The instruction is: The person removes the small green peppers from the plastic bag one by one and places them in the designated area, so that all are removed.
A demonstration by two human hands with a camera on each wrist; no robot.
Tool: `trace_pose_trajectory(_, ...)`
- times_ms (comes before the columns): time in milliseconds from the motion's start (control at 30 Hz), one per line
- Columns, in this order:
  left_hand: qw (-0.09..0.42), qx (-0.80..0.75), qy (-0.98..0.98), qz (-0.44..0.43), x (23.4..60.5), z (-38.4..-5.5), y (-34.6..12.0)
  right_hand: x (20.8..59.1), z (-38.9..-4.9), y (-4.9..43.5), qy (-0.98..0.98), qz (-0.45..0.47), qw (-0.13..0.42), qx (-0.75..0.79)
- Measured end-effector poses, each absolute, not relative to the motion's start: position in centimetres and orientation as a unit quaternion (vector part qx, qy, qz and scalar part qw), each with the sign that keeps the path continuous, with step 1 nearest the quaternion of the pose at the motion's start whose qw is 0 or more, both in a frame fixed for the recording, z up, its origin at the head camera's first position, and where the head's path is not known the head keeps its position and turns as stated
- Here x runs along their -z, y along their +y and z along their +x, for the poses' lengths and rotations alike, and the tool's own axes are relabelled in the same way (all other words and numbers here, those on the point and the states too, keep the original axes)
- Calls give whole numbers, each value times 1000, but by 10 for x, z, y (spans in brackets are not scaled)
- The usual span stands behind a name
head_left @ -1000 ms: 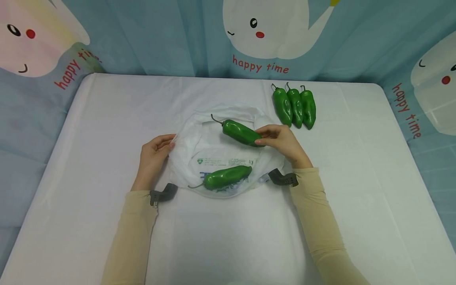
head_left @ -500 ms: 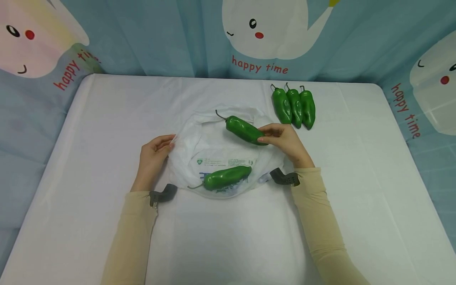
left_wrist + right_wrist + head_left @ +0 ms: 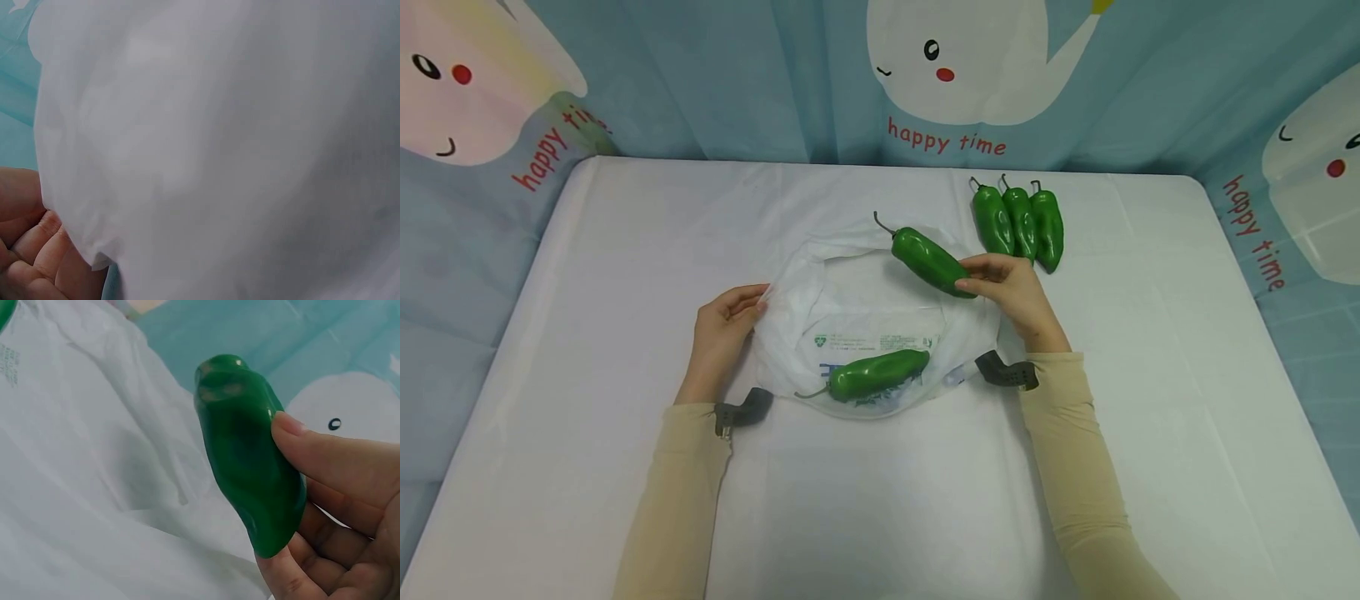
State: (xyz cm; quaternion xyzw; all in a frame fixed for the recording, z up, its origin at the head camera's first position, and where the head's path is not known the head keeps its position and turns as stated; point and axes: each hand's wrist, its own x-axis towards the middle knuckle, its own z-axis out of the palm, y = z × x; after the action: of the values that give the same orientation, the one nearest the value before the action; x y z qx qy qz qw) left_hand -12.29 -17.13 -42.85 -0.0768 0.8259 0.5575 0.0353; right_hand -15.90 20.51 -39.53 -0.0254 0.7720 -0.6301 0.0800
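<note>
A white plastic bag [image 3: 782, 321] lies with its mouth spread wide in the middle of the table. My left hand [image 3: 721, 337] pinches its left edge; in the left wrist view the bag's white film [image 3: 187, 137] fills most of the picture beside curled fingers [image 3: 37, 250]. Between thumb and fingers, my right hand [image 3: 1018, 300] holds a green pepper [image 3: 928, 260] by its tip end, over the upper right of the bag opening. Its stem points up and left. The right wrist view shows this pepper [image 3: 250, 456] close up. Another green pepper [image 3: 880, 375] lies inside the bag near the front.
Three more green peppers [image 3: 992, 221] lie side by side at the back right, just beyond my right hand. A white cloth covers the table [image 3: 880, 508]. Behind it hangs a blue curtain [image 3: 760, 83] with cartoon prints.
My right hand has moved up and to the right with the pepper, whose stem now reaches farther toward the back. The left hand, the bag and the pepper inside it have stayed put.
</note>
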Motion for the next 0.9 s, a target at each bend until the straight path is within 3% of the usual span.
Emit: trace_pose_trajectory(900, 35, -566, 821, -69, 428, -122, -171, 394, -163, 224, 722, 45, -24, 690)
